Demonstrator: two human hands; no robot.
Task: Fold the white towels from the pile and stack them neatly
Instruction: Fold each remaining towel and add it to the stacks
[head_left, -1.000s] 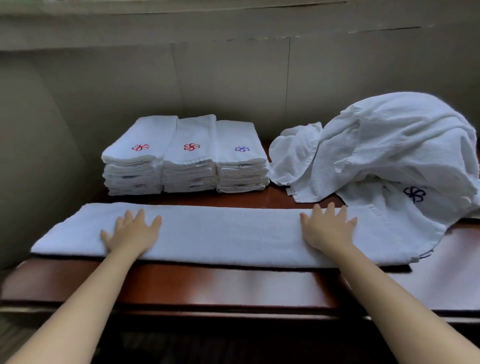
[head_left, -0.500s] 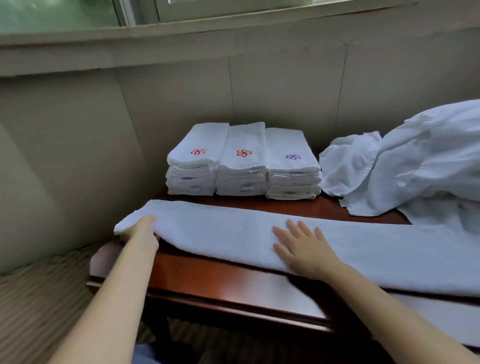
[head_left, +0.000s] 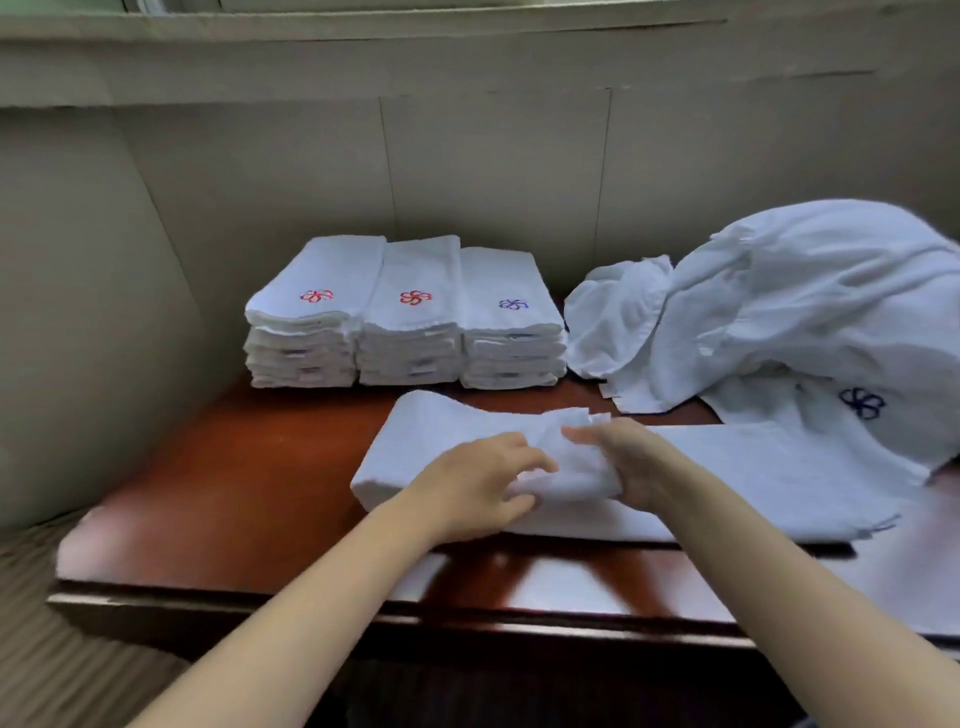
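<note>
A long white towel (head_left: 743, 467) lies across the reddish wooden table (head_left: 249, 467), its left end folded over toward the middle. My left hand (head_left: 472, 488) holds the folded-over end with curled fingers. Touching the same edge from the right, my right hand (head_left: 623, 462) pinches the cloth between thumb and fingers. Three stacks of folded white towels (head_left: 410, 317) with small flower emblems stand at the back of the table. A loose pile of white towels (head_left: 810, 301) heaps up at the back right.
A beige wall runs close behind the stacks and along the left side. The table's front edge (head_left: 311, 608) is near me, with striped floor (head_left: 62, 665) beyond its left end.
My left hand carried the towel's left end rightward, folding it over to the middle, where it meets my right hand. The right hand went from lying flat to pinching the cloth.
</note>
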